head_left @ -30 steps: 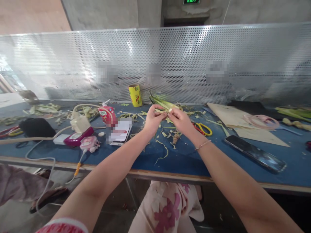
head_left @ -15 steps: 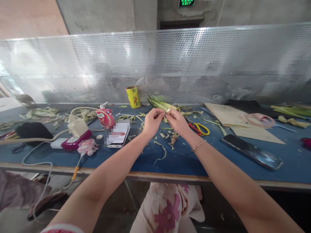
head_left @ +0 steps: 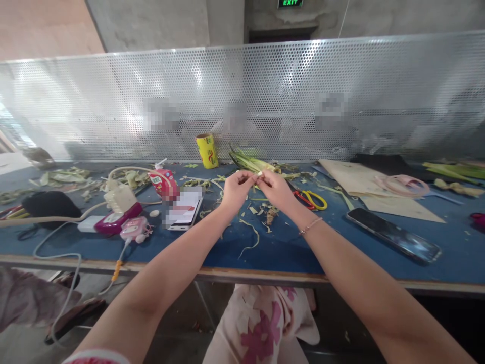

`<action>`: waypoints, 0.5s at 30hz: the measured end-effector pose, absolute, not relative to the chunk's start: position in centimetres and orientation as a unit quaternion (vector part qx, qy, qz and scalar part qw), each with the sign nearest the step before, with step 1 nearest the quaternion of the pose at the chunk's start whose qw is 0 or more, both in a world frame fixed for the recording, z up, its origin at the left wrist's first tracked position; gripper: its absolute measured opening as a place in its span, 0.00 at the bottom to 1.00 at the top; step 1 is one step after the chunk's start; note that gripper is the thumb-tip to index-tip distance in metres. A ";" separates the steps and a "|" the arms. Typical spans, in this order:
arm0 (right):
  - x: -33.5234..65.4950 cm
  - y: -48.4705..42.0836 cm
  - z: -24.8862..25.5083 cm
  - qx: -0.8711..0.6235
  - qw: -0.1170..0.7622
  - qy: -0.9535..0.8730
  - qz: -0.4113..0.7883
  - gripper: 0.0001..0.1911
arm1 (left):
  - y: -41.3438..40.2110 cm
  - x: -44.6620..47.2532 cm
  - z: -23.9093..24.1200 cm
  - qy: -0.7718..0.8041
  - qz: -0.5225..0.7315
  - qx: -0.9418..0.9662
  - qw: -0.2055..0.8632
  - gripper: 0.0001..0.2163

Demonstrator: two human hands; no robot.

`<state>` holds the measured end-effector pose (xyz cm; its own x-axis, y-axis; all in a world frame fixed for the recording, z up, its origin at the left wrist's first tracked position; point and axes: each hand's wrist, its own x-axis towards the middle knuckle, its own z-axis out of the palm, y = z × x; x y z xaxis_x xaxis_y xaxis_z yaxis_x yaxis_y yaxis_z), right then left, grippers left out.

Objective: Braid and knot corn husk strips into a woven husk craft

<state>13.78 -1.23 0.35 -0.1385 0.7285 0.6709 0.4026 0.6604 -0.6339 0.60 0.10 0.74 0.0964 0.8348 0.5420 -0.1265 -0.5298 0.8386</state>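
Observation:
Over the middle of the table, my left hand (head_left: 238,191) and my right hand (head_left: 275,191) meet with their fingertips pinched together. Between them shows a small pale piece (head_left: 260,174), most likely a bit of plant, largely covered by the fingers. Just behind the hands lies a bundle of long green leaves (head_left: 248,161) with pale ends. Scissors (head_left: 316,200) with yellow and red handles rest right of my right hand. Below the fingers are a brown, root-like lump (head_left: 270,216) and a thin curled strip (head_left: 252,237) of plant.
A yellow cardboard tube (head_left: 207,151) stands before a perforated metal screen (head_left: 288,96). To the left are a red drink carton (head_left: 163,185), a phone (head_left: 185,210), chargers and cables. A dark phone (head_left: 394,236) and brown card (head_left: 352,177) lie right. Plant scraps litter the blue tabletop (head_left: 295,258).
The hands stay together in nearly the same place, with fingers shifting slightly around the pale piece. The camera view has moved a little; objects on the table have not visibly moved.

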 end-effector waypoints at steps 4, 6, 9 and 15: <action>13.6 -1.3 0.4 -0.383 0.534 -0.736 0.162 0.12 | 0.0 0.6 0.8 0.280 0.615 0.626 0.390 0.05; 13.6 -1.2 0.3 -0.382 0.538 -0.732 0.169 0.13 | -0.1 0.5 0.9 0.294 0.611 0.633 0.373 0.04; 13.6 -1.0 0.2 -0.384 0.541 -0.729 0.169 0.14 | -0.3 0.5 1.1 0.316 0.601 0.651 0.340 0.04; 13.7 -1.1 0.2 -0.401 0.534 -0.731 0.141 0.12 | -0.2 0.5 1.2 0.325 0.583 0.673 0.318 0.05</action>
